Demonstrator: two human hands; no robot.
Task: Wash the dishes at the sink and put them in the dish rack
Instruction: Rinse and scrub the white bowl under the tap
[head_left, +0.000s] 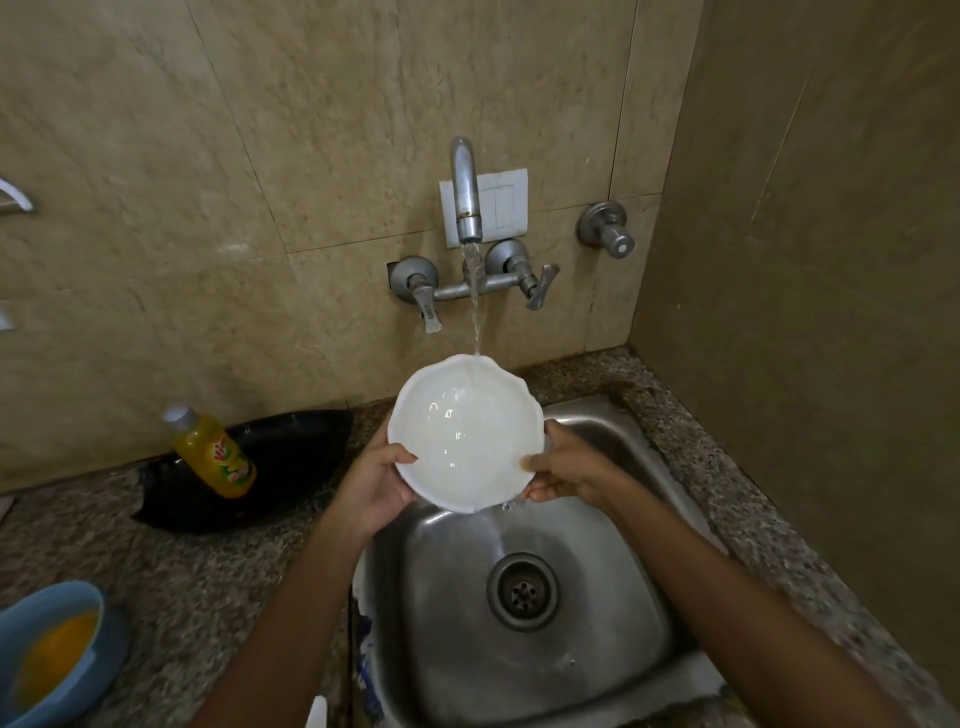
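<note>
Two hands, left hand (371, 486) and right hand (563, 465), grip one white bowl (465, 434) under one running tap (466, 195)

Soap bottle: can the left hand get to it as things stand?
Probably yes, once freed. The soap bottle stands uncovered on the counter with nothing between it and the left hand, but that hand now grips the bowl under the tap.

A plain white bowl (466, 434) is seen against a steel-grey sink (613, 525). The tabletop (208, 566) is speckled in grey, brown and black. A yellow bottle (214, 453) is capped in grey and labelled in red and green. The wall tiles (260, 156) are mottled beige. A blue tub (93, 670) is filled with yellow-orange.
</note>
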